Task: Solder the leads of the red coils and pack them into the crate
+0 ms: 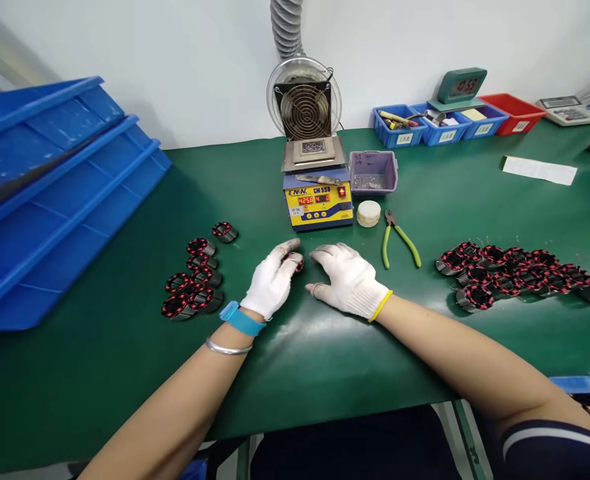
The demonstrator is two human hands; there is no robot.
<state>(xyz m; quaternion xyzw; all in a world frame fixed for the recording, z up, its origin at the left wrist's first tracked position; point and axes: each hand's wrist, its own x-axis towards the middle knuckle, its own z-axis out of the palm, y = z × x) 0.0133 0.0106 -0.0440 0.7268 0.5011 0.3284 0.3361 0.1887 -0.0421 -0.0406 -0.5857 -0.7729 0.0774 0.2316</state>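
From my seat at the far end of the feed, I have the left hand [273, 280] in a white glove, its grip clasped round a small wound core [299, 265] with red and black windings. Most of that core is covered by the fingers, and I can't tell whether it touches the table [125, 373] beneath. It sits near the front of the yellow-and-blue heated unit [319, 207], between my two hands. My right hand [347, 280], gloved as well, is just beside it, palm down, grip released, fingers slightly bent and thumb apart; I see nothing grasped there. Left of the left hand I have a cluster of similar cores [205, 277], one standing a little apart toward the back; a larger batch of cores [517, 275] lies well to the right, some with thin wire ends sticking up. Just right of the unit I see a round whitish block [369, 213] and, beside that, green-handled cutters [391, 220] with their handles spread toward me. A purple bin [373, 160] stands behind the block, and a round fan [305, 112] rises behind the unit, under a grey hose [287, 27].
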